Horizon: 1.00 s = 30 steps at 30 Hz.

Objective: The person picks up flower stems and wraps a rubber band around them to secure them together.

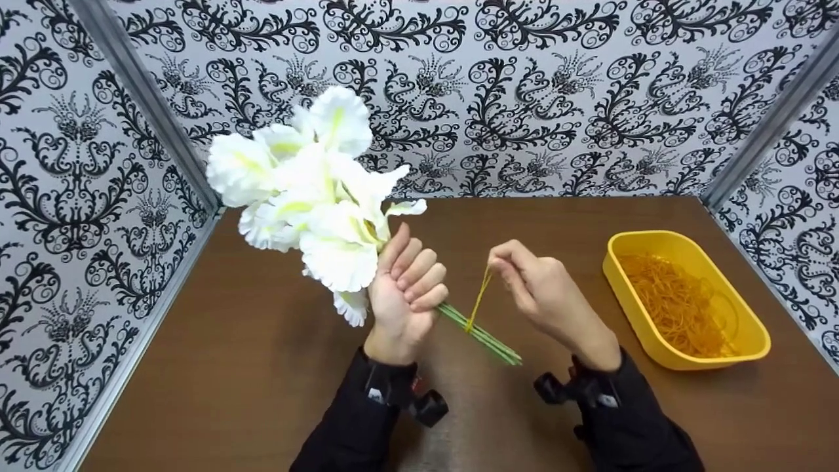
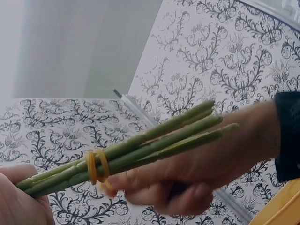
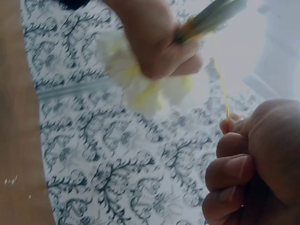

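My left hand (image 1: 406, 295) grips a bunch of white artificial flowers (image 1: 328, 196) by the stems, just below the blooms, which lean to the upper left. Bare green stems (image 1: 488, 341) stick out below the fist toward the lower right. A yellow rubber band (image 1: 480, 301) loops round these stems and is drawn taut up to my right hand (image 1: 550, 295), which pinches its end between thumb and forefinger. In the left wrist view the band (image 2: 97, 166) shows as two turns about the stems. The right wrist view shows its stretched strand (image 3: 221, 84) running to the pinching fingers.
A yellow plastic tub (image 1: 741, 328) holding many rubber bands (image 1: 682, 305) stands on the brown table (image 1: 229, 367) at the right. Black-and-white patterned panels (image 1: 459, 98) with metal corner posts enclose the back and sides.
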Motion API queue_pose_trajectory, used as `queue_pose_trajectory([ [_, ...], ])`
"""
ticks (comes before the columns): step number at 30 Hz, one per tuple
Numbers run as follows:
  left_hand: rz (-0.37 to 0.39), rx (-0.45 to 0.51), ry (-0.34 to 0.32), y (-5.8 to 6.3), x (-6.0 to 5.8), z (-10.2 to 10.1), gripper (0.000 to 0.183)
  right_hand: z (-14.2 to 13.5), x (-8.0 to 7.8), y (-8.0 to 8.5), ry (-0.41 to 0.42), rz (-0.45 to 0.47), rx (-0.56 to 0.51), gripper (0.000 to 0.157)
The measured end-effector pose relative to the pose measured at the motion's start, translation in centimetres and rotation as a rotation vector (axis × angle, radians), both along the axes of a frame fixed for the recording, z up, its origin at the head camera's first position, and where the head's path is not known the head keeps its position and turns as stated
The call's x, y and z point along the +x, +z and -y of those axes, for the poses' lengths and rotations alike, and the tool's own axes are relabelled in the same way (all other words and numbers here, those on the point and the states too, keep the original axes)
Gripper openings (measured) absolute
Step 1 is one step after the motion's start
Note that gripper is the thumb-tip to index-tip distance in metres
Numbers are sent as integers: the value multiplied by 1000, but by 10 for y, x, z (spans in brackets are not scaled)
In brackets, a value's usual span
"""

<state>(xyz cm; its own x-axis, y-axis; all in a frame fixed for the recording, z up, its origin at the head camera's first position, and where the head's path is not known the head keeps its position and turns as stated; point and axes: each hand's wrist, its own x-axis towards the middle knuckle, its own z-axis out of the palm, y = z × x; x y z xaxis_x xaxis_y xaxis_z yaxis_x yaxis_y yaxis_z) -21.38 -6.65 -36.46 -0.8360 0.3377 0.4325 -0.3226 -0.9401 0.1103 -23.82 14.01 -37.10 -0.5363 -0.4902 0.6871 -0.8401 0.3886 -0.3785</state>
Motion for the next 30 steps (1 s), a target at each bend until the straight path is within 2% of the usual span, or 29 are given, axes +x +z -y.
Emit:
queue_pose_trajectory([
  [5, 3, 68, -17, 1, 2, -1, 51, 5, -10, -12, 9, -17, 73, 11],
  [13, 9, 243, 83, -1, 2, 2, 51, 22, -14, -27, 81, 4, 127, 1],
  [18, 17, 299, 126, 0, 1, 4, 52, 30, -8, -29, 88, 11, 161, 11],
  [23, 23, 310, 164, -1, 0, 5, 53, 39, -1, -33, 67, 14, 184, 4],
  [28, 28, 313, 227, 0, -1, 7, 52, 48, 12, -39, 71, -71, 189, 6],
  [30, 28, 313, 259, 1, -1, 8, 53, 50, 21, -39, 41, -119, 206, 14],
])
